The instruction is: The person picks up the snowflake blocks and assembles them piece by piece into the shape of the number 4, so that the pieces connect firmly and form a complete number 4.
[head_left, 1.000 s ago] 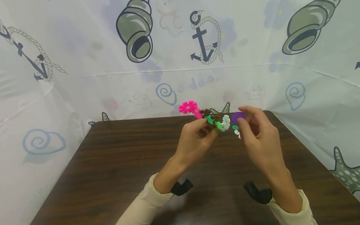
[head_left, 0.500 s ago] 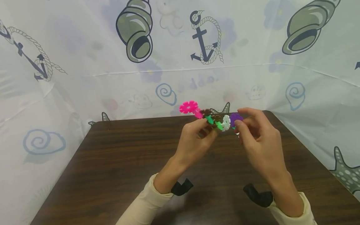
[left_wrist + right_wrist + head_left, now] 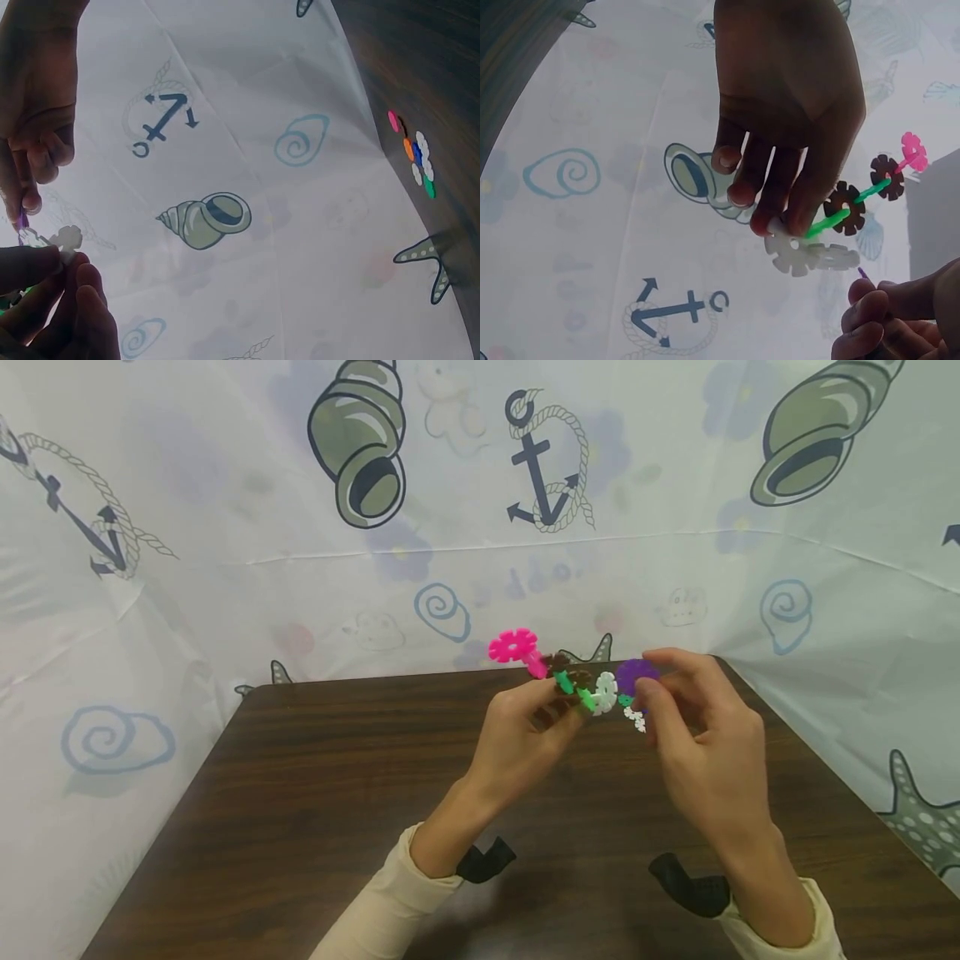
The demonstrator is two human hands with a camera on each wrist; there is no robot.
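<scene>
Dark table (image 3: 337, 793); left fingers pinch flower chain (image 3: 564, 682) (pink, brown, green, white), right hand (image 3: 712, 752) pinches purple disc (image 3: 634, 677).

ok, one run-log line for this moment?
left hand: pinches disc chain | right hand: pinches purple disc | purple disc: beside chain's white end | joined: cannot tell

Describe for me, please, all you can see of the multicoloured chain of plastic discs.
The multicoloured chain of notched plastic-looking discs joins pink, brown, green and white pieces, slotted together at angles. Held in the air, it slants in the head view from a pink end at upper left to a white end at lower right. The left hand pinches it near the white end; close by is a round purple plastic disc, contact unclear.
</scene>
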